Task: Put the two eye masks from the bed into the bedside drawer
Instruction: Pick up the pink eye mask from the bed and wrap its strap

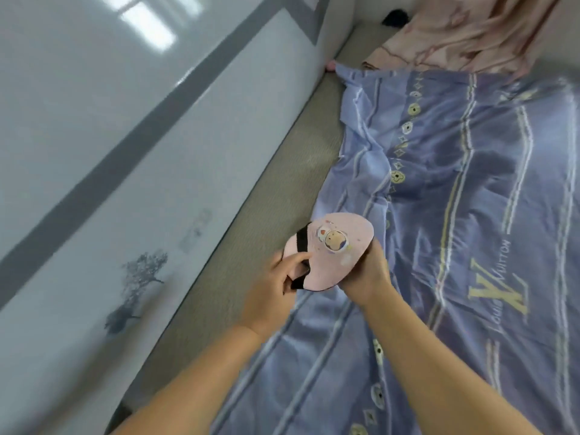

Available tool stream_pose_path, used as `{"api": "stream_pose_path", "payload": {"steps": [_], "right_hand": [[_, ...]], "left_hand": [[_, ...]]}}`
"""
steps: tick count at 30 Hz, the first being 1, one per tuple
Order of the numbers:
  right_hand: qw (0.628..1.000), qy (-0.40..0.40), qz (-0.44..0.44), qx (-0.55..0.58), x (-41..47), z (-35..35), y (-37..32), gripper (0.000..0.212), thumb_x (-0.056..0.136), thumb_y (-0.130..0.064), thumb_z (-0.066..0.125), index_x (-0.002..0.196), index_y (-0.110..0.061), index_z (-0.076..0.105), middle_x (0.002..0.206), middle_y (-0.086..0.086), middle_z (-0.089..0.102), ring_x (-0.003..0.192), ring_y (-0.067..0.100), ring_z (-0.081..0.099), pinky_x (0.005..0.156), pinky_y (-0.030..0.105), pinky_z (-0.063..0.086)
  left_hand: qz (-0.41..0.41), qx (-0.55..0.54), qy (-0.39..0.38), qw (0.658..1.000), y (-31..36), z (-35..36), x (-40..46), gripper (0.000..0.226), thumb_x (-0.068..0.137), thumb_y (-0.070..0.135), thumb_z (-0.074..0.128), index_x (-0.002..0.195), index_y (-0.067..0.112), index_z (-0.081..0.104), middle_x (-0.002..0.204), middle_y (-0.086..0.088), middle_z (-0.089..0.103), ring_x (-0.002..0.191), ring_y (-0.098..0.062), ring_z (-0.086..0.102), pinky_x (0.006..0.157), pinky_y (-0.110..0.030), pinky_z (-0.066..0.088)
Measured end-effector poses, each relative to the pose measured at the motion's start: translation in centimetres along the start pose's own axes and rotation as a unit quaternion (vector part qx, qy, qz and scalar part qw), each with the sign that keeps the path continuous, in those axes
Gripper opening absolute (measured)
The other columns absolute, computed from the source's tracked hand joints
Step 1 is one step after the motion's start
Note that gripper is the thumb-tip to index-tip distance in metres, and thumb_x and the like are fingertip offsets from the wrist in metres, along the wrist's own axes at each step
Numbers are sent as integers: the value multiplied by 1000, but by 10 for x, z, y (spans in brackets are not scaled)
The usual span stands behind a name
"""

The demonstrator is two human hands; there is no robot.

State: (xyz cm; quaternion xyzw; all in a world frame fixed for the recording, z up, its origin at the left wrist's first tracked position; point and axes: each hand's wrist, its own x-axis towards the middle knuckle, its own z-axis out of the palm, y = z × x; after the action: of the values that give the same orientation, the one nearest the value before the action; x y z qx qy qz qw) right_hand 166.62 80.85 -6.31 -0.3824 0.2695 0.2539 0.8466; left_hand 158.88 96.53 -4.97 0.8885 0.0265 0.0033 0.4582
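**Q:** Hands first: what are yours doing?

**A:** Both hold one pink eye mask (pixel 332 249) above the near left edge of the bed (pixel 251 221), over the seam where the lilac striped sheet (pixel 470 196) meets the bare beige mattress. Your left hand (pixel 276 290) pinches the mask's left end, thumb on top beside the black elastic strap (pixel 302 240), the other fingers tucked behind. Your right hand (pixel 367 274) is closed on the right end from underneath, so only its back and knuckles show.

**Q:** Why a two-handed grip on something so light?

**A:** Likely to keep it flat and gather the loose strap, so nothing dangles or snags on the way to the drawer. The printed cartoon side faces up towards you.

**Q:** Is there one mask or two?

**A:** A dark edge shows beneath the pink one at its near rim. Whether that is the second mask stacked under it or only the backing, I cannot tell. No other mask lies on the visible sheet.

**Q:** And the drawer?

**A:** Not in view. Left of the bed is a glossy white panel (pixel 125 152) with grey bands. At the far end lies a crumpled peach blanket (pixel 470 32). You would probably need to turn to find the drawer.
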Motion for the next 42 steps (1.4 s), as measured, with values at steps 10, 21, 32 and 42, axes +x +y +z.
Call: {"api": "stream_pose_path", "payload": {"steps": [10, 21, 32, 42], "right_hand": [[908, -157, -36, -388, -242, 41, 9, 17, 92, -17, 50, 102, -19, 64, 94, 4, 70, 79, 19, 64, 60, 30, 58], [842, -329, -28, -427, -400, 60, 104, 19, 94, -21, 50, 97, -26, 68, 98, 1, 71, 85, 21, 62, 68, 36, 51], [755, -407, 12, -515, -583, 1, 259, 25, 89, -12, 57, 112, -9, 51, 106, 19, 65, 79, 24, 66, 60, 35, 58], [637, -526, -25, -562, -636, -23, 276, 20, 86, -21, 63, 104, -31, 63, 103, 0, 69, 90, 11, 67, 73, 25, 56]], "left_hand": [[-14, 328, 57, 943, 122, -53, -225, 57, 77, 12, 61, 129, 29, 44, 154, -18, 13, 143, -39, 8, 111, -62, 18], [-89, 165, 106, 977, 171, -107, -471, 41, 84, 11, 53, 125, 16, 51, 119, 2, 64, 99, -6, 61, 94, -7, 39], [-181, -238, 421, 856, 203, -108, -684, 64, 90, 9, 55, 141, 32, 24, 101, -3, 73, 96, -11, 64, 85, -24, 50], [-186, 24, 393, 900, 206, -110, -752, 11, 86, 18, 61, 92, 24, 66, 87, 4, 58, 76, -6, 51, 66, -20, 40]]}}
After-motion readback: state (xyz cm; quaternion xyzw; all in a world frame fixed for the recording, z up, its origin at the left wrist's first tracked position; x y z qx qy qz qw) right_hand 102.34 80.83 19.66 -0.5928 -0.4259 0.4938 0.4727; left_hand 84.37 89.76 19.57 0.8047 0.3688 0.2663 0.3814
